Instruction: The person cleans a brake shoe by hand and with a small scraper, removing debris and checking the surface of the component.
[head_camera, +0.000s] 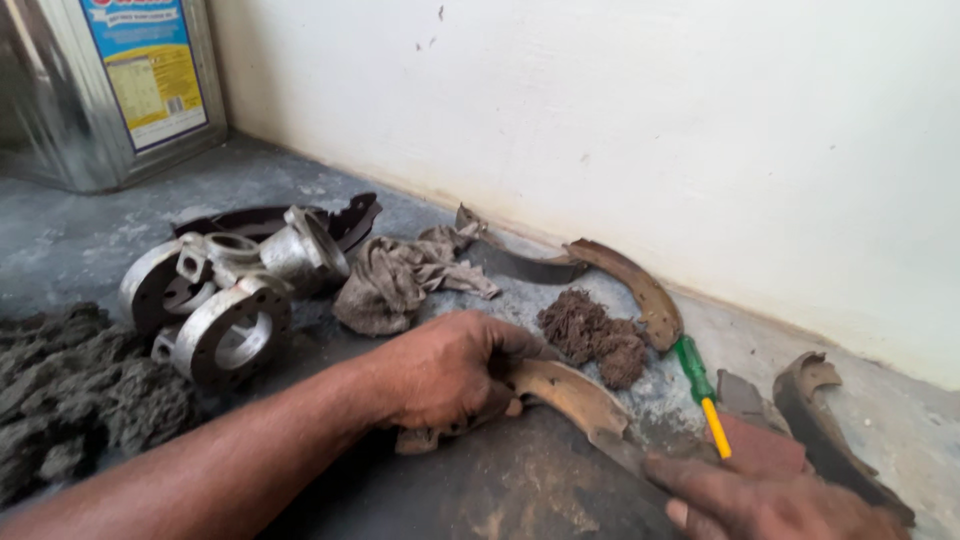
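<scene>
My left hand (450, 370) is closed over one end of a curved, rusty brake shoe (575, 395) that lies on the grey floor. At the bottom right, my right hand (770, 500) rests its fingertips by the shoe's other end, fingers stretched out and holding nothing that I can see. A screwdriver with a green and yellow handle (702, 392) lies just beyond the right hand. A clump of brown fibrous waste (595, 335) sits just past the shoe.
Metal brake hubs and round housings (230, 290) are piled at the left, with a dirty rag (400, 275) beside them. More curved brake shoes (640, 290) lie along the white wall (650, 120). A metal tin (110, 80) stands at the top left. Dark waste (70, 390) heaps at left.
</scene>
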